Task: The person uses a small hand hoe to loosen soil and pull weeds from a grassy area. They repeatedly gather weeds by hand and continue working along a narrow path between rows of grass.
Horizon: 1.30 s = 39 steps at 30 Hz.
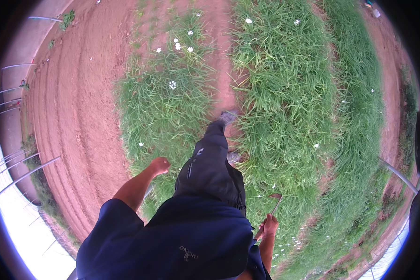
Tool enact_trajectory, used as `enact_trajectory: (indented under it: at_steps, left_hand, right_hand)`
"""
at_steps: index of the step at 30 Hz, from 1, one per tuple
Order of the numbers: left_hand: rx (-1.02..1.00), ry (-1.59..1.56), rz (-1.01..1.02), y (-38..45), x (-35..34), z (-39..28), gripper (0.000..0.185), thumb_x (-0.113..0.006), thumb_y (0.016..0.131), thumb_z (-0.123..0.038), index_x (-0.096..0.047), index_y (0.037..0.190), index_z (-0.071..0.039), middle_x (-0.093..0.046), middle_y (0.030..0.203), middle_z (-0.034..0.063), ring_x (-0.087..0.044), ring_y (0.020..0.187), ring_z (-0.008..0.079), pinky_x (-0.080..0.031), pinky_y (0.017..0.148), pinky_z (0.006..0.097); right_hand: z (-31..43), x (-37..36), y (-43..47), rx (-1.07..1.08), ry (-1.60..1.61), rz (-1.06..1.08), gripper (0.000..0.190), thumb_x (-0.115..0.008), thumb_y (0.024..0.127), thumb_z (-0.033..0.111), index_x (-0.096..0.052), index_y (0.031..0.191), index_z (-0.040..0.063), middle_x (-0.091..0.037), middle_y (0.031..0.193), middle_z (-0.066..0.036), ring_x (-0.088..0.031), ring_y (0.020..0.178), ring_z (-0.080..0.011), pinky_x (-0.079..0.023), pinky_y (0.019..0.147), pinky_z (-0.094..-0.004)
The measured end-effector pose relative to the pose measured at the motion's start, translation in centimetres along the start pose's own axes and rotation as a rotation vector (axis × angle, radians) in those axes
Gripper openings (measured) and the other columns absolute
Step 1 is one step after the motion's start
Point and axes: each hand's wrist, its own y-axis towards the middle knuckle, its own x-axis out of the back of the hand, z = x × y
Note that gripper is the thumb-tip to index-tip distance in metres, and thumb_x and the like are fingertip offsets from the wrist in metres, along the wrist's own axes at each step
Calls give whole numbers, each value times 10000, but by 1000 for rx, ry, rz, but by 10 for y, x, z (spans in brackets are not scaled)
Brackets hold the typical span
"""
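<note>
My right hand [270,224] grips the wooden handle of a small sickle [275,196]; its short rusty blade points forward over the green leaves. My left hand [160,165] hangs at my other side, fingers curled into a loose fist, with nothing visible in it. Below it grows a bed of chive-like plants [161,98] with scattered white flower heads [172,84]. A denser bed of the same kind of plants [287,115] lies on my right. One shoe [227,116] is set forward on the narrow dirt path [224,80] between the beds.
Bare furrowed soil [80,105] stretches along the left. Metal poles [28,176] stand at the left rim, and another pole [399,175] rises at the right. A third green row [358,87] runs farther right, beside a dirt strip [388,105].
</note>
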Motion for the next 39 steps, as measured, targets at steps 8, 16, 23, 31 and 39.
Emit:
enact_trajectory:
  at_steps: [8,16,23,31,39]
  left_hand:
    - [-377,587,9,36,16,16,204,-698,771,-285,-738,924,-156,-719,981,48,-691,1007,275,-586,809,399]
    - [-447,974,-47,37,51,-20,147,-661,857,-200,-732,983,-172,-708,1042,-37,-675,1016,154,-571,837,289]
    - [-290,220,-158,37,89,-74,125,-658,875,-214,-734,876,-115,-721,888,49,-702,832,213,-564,754,343]
    - [-387,-220,-204,-2,122,-166,143,-711,840,-208,-714,823,-65,-702,772,106,-664,687,240,-531,676,387]
    - [-438,-210,-67,20,126,-166,124,-690,852,-139,-691,829,-18,-670,716,76,-632,642,173,-492,565,337]
  right_hand:
    - [57,-22,-7,145,68,3,281,-612,989,312,-520,833,97,-444,627,0,-475,455,-120,-425,383,-321]
    - [15,-30,-12,22,-44,62,336,-588,983,342,-536,771,86,-519,617,-30,-529,460,-164,-440,388,-356]
    - [-4,-35,-15,102,-220,-22,447,-564,953,341,-560,639,23,-512,500,-62,-562,424,-195,-471,428,-364]
    - [32,-51,-11,335,-18,-137,265,-600,981,260,-583,864,23,-551,619,-77,-555,447,-174,-487,410,-315]
    - [-38,-48,-8,201,-119,-260,314,-608,958,305,-656,950,-6,-644,658,-114,-643,497,-212,-549,493,-358]
